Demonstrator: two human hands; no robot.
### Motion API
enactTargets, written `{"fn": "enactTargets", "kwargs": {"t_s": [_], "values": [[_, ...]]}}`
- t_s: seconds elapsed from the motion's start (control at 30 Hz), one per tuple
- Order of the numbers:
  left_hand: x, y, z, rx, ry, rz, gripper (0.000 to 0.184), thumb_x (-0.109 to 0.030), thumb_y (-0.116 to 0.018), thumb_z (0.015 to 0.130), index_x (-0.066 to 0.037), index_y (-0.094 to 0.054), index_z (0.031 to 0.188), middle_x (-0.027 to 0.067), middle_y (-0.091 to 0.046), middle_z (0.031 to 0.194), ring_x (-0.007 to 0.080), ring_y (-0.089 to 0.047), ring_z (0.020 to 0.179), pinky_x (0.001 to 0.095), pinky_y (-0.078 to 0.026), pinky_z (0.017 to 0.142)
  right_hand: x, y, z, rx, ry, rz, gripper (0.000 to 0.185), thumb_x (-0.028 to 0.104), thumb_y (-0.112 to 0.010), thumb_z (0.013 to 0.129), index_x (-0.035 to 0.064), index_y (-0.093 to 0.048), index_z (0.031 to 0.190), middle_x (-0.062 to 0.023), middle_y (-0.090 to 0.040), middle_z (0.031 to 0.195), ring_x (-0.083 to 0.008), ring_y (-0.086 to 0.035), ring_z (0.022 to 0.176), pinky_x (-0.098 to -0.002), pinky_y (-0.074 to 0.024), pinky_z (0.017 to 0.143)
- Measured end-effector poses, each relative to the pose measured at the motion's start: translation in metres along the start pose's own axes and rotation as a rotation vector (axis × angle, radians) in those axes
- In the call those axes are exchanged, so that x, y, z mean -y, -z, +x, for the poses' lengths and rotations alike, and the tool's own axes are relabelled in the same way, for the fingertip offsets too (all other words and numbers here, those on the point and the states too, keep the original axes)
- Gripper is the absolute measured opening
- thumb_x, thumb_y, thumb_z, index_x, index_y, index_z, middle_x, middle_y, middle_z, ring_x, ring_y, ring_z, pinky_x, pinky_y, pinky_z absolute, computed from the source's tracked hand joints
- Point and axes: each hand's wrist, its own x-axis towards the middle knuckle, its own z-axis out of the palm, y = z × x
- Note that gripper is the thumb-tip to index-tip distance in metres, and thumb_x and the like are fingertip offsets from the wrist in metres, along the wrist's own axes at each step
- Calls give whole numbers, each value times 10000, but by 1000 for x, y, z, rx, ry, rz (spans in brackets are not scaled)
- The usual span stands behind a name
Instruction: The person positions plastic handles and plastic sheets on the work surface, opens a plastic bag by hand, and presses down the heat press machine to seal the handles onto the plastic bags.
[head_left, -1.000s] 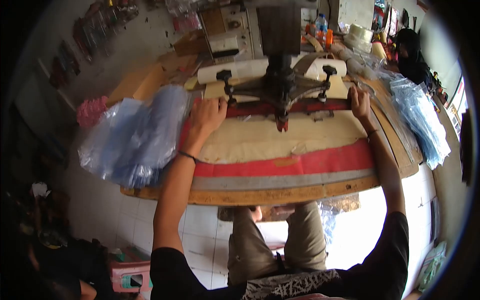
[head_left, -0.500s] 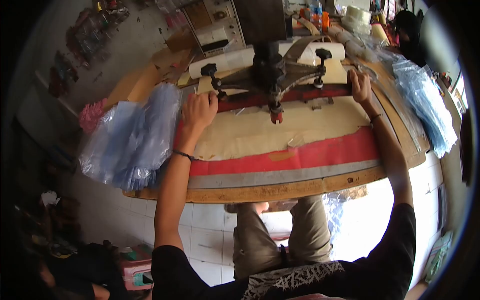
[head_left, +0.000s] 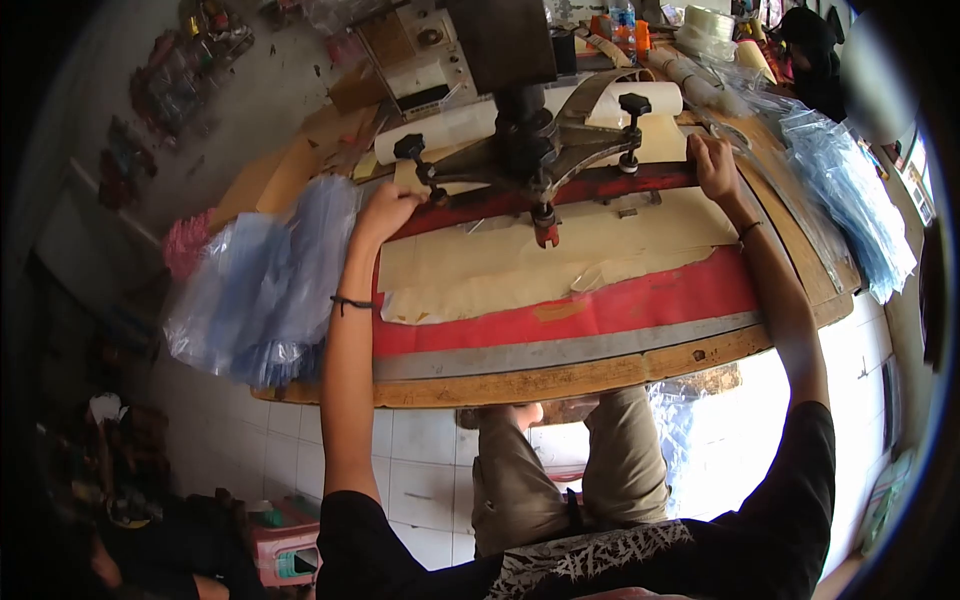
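Note:
A dark red bar (head_left: 590,188) hangs from a black metal press head (head_left: 535,140) with two knobbed screws. Beneath it lies a board covered with tan paper (head_left: 500,262), torn along its near edge, over a red sheet (head_left: 640,310). At the bar's left end is my left hand (head_left: 386,213), its fingers bent and closed together; what they hold, if anything, is hidden. My right hand (head_left: 713,168) is curled closed by the bar's right end, thumb side up. Whatever may be inside that grip does not show either.
Clear bluish plastic bags (head_left: 265,280) are piled at the left table edge, with more plastic bags (head_left: 850,190) on the right. Behind the press lie a white roll (head_left: 440,135) and a control box (head_left: 415,50). A wooden edge (head_left: 520,385) runs along the front. Another person (head_left: 812,60) is at upper right.
My left hand has shifted left and turned, its fingers now closed together beside the bar's end. My right hand stays by the right end. The view has tilted slightly.

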Motion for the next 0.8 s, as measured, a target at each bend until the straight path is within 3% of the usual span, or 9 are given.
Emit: {"fn": "enactTargets", "kwargs": {"t_s": [0.1, 0.23, 0.37, 0.47, 0.6, 0.63, 0.8], "values": [[-30, 5, -10, -19, 47, -120, 183, -37, -625, 830, 23, -720, 975, 100, -720, 904, 127, -642, 826, 243, -476, 788, 0, 0, -1, 7, -14, -32, 438, 282, -401, 961, -45, -509, 690, -181, -464, 569, -303, -442, 509, -401, -394, 555], [-24, 4, -8, -1, -10, -206, 208, -9, -595, 824, 21, -716, 990, 102, -719, 879, 123, -644, 814, 245, -481, 758, 6, 1, -1, -14, -33, -29, 456, 289, -395, 962, -36, -508, 663, -168, -485, 575, -293, -469, 533, -393, -394, 570], [-11, 2, -4, 2, -63, -200, 219, -28, -588, 815, -12, -722, 987, 111, -717, 858, 133, -645, 798, 256, -481, 744, 2, -1, -2, -23, -91, 8, 479, 313, -403, 976, -37, -542, 681, -129, -484, 561, -215, -435, 534, -377, -374, 556], [-7, 0, 0, 29, 25, -99, 216, -26, -593, 849, 18, -694, 1035, 92, -706, 930, 128, -627, 877, 239, -462, 795, -3, -3, -4, -47, -109, -12, 486, 317, -402, 977, -40, -535, 675, -107, -472, 549, -190, -434, 531, -365, -363, 542], [-23, -4, -16, -208, 46, 138, 272, -273, -532, 854, -129, -720, 988, 163, -697, 939, 316, -667, 909, 380, -504, 831, -7, -4, 0, -54, -86, 3, 482, 311, -394, 979, -38, -511, 667, -95, -460, 550, -181, -427, 528, -360, -361, 542], [-26, -4, -17, -221, 68, 207, 314, -313, -491, 870, -124, -703, 1003, 192, -675, 975, 361, -639, 946, 428, -500, 850, -5, -5, 0, -52, -81, 14, 481, 309, -392, 979, -37, -505, 664, -93, -457, 550, -179, -426, 527, -357, -360, 541], [-38, -8, -28, -347, 33, 235, 271, -279, -521, 875, -95, -708, 942, 179, -682, 893, 360, -650, 870, 410, -503, 770, -2, -5, -6, -68, -121, -37, 462, 292, -385, 979, -25, -477, 657, -87, -451, 551, -171, -421, 528, -341, -351, 534]]}}
